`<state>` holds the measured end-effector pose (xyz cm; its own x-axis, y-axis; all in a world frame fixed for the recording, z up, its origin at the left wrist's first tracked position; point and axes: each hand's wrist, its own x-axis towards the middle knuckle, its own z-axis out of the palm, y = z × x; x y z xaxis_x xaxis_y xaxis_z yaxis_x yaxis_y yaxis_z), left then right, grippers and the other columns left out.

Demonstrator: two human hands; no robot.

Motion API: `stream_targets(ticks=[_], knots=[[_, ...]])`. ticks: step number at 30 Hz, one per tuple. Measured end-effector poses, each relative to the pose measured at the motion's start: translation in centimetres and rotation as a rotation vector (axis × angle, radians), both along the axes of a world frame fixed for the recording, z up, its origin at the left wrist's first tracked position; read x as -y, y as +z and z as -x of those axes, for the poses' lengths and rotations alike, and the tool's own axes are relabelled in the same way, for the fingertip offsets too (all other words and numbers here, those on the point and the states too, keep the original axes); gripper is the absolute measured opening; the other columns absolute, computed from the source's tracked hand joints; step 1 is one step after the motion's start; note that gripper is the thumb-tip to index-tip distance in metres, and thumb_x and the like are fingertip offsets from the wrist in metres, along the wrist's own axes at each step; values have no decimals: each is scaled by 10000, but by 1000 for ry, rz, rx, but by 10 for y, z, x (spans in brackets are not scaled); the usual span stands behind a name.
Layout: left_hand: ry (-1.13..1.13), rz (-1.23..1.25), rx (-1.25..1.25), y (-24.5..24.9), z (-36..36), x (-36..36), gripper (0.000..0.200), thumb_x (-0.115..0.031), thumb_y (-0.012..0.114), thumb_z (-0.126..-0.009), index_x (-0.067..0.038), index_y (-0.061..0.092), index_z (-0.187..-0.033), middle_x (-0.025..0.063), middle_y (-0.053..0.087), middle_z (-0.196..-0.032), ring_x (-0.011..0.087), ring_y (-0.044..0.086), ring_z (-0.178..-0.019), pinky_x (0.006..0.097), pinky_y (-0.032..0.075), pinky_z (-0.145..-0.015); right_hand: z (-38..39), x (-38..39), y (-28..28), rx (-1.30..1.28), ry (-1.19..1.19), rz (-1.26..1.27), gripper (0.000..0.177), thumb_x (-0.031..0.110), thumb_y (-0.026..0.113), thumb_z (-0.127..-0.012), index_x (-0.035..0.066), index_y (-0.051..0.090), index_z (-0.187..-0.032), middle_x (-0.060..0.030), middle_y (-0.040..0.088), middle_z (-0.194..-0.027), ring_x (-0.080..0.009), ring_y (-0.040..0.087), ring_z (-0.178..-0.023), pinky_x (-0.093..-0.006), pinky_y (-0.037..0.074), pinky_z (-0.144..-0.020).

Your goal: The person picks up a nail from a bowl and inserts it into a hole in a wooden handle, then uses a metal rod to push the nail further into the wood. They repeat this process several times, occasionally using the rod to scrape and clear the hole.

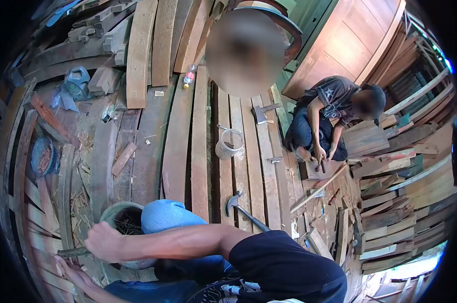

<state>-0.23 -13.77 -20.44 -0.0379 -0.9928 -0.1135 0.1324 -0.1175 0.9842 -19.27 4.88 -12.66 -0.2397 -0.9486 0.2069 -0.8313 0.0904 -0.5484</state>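
Note:
My right hand [106,243] is closed in a fist at the lower left, around one end of a short, greenish-brown rod [72,252] that juts out to the left. Just below it, my left hand [73,275] is held with its fingers stretched out, close under the rod. Behind my right forearm stands a round bucket [107,214] with dark, thin pieces inside, partly hidden by my arm and blue-clad knee [170,214]. A claw hammer [246,212] with a dark handle lies on the planks beyond my forearm.
Long planks [199,151] cover the floor, carrying a clear tub [230,144], a hatchet [261,115] and a small bottle [189,77]. A co-worker [334,111] crouches at the right over a wood block [317,171]. Another person, blurred, is at the top. Stacked boards [400,202] line the right.

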Motion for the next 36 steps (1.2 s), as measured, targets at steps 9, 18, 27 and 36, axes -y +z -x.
stream_targets(ticks=[9,18,27,36], knots=[[-12,-51,87,-5,21,4,498,-365,577,-932,-63,479,-1315,50,533,-1149,149,504,-976,295,399,-838,8,-4,11,-86,-22,-31,125,164,576,-743,73,655,-710,-92,626,-714,-253,629,-727,-372,453,-608],[-212,-114,205,-5,55,-12,557,-422,568,-913,-28,474,-1295,67,573,-1137,156,527,-977,295,387,-869,10,-9,17,-188,-125,-130,126,192,584,-782,120,686,-767,-37,627,-735,-223,623,-747,-344,430,-607],[-286,-208,227,-19,49,1,529,-412,610,-885,-40,508,-1247,84,549,-1176,191,516,-1071,346,395,-913,-6,-9,28,-149,-132,-213,131,203,575,-790,135,685,-763,-12,626,-737,-208,606,-756,-338,387,-597],[-356,-341,63,-30,-7,-6,493,-396,599,-897,-37,513,-1223,68,567,-1145,168,527,-1023,311,403,-886,-54,11,-2,-256,-66,-45,154,183,562,-795,165,713,-812,28,664,-837,-186,594,-813,-343,347,-680]])
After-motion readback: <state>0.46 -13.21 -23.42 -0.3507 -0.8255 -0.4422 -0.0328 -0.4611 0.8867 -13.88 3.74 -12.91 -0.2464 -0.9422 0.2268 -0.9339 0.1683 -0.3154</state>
